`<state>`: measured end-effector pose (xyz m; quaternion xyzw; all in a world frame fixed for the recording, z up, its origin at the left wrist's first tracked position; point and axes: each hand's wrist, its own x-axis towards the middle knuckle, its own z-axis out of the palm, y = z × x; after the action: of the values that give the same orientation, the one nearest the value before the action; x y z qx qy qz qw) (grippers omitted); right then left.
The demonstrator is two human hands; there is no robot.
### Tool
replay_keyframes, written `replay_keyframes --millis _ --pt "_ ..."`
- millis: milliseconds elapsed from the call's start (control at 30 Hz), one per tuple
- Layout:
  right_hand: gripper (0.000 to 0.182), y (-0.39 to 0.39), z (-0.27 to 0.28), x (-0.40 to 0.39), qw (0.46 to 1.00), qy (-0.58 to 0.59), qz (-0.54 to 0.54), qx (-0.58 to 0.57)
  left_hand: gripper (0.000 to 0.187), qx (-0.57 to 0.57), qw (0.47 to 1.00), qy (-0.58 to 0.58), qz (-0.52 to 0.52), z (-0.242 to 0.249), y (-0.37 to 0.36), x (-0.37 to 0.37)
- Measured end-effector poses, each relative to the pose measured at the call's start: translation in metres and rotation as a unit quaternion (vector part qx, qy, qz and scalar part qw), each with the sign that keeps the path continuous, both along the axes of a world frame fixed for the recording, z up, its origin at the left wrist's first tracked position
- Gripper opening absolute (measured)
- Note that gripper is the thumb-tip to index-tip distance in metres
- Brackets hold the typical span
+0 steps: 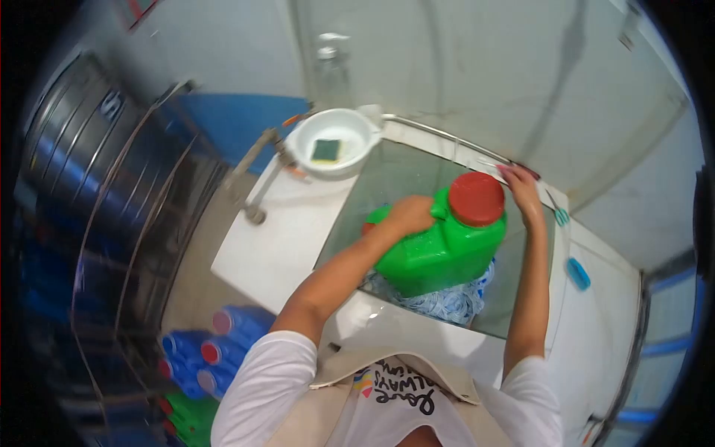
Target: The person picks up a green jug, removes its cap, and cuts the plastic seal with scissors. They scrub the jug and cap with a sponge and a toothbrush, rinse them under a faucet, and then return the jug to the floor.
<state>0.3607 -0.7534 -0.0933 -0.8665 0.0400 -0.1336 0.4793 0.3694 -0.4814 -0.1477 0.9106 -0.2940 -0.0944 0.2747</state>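
Note:
A green plastic jug (pixel 439 253) with a red cap (pixel 477 198) hangs over the sink basin (pixel 395 175). My left hand (pixel 411 214) grips the jug's handle at its top left. My right hand (pixel 521 190) rests against the right side of the red cap, fingers curled near it; whether it grips the cap is unclear. Under the jug lies a blue and white cloth (pixel 447 302) in the basin.
A white bowl (pixel 350 127) holding a green and yellow sponge (pixel 326 150) sits at the sink's far left corner. A tap (pixel 257 186) projects on the left. Blue bottles with red caps (pixel 212 354) lie on the floor at lower left. A blue brush (pixel 578 273) lies on the right counter.

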Motion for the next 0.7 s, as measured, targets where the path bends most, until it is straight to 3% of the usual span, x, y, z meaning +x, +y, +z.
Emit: replay_keyframes --millis 33,67,133,167,267,367,433,467,533,567,633,700 --pt "0.029 -0.016 -0.019 -0.017 0.999 -0.015 -0.034 0.020 0.031 -0.038 0.999 -0.008 0.023 -0.007 0.004 -0.012" --pt "0.031 -0.022 -0.022 -0.043 0.995 0.046 -0.065 0.066 0.031 -0.074 0.996 -0.021 0.043 -0.012 0.011 -0.021" --pt "0.034 -0.035 -0.057 -0.083 0.966 0.039 -0.148 0.208 0.037 -0.073 0.994 -0.016 0.076 -0.005 0.021 -0.042" --pt "0.040 -0.051 -0.072 -0.097 0.963 0.078 -0.148 0.213 0.037 -0.076 0.992 -0.020 0.101 0.007 0.028 -0.052" --pt "0.042 -0.074 -0.101 -0.116 0.947 0.029 -0.191 0.257 0.044 -0.084 0.992 -0.038 0.082 0.056 0.048 -0.082" --pt "0.039 -0.082 -0.089 -0.107 0.951 -0.049 -0.197 0.232 0.050 -0.080 0.990 -0.050 0.106 0.090 0.088 -0.088" --pt "0.035 -0.061 -0.068 -0.108 0.950 -0.105 -0.206 0.209 0.051 -0.217 0.961 -0.117 0.129 0.100 0.121 -0.095" --pt "0.035 -0.043 -0.052 -0.110 0.946 -0.169 -0.214 0.173 0.051 -0.217 0.958 -0.119 0.143 0.103 0.139 -0.099" --pt "0.034 -0.001 -0.022 -0.118 0.932 -0.261 -0.228 0.104 0.050 -0.413 0.893 -0.115 0.137 0.110 0.182 -0.115" --pt "0.034 0.025 -0.007 -0.123 0.935 -0.261 -0.215 0.104 0.046 -0.391 0.899 -0.043 0.191 0.116 0.207 -0.126" --pt "0.034 0.075 0.016 -0.131 0.933 -0.273 -0.203 0.118 0.038 -0.459 0.844 0.045 0.274 0.144 0.246 -0.173" --pt "0.034 0.105 0.011 -0.123 0.939 -0.276 -0.143 0.149 0.035 -0.516 0.805 0.025 0.293 0.132 0.298 -0.192"
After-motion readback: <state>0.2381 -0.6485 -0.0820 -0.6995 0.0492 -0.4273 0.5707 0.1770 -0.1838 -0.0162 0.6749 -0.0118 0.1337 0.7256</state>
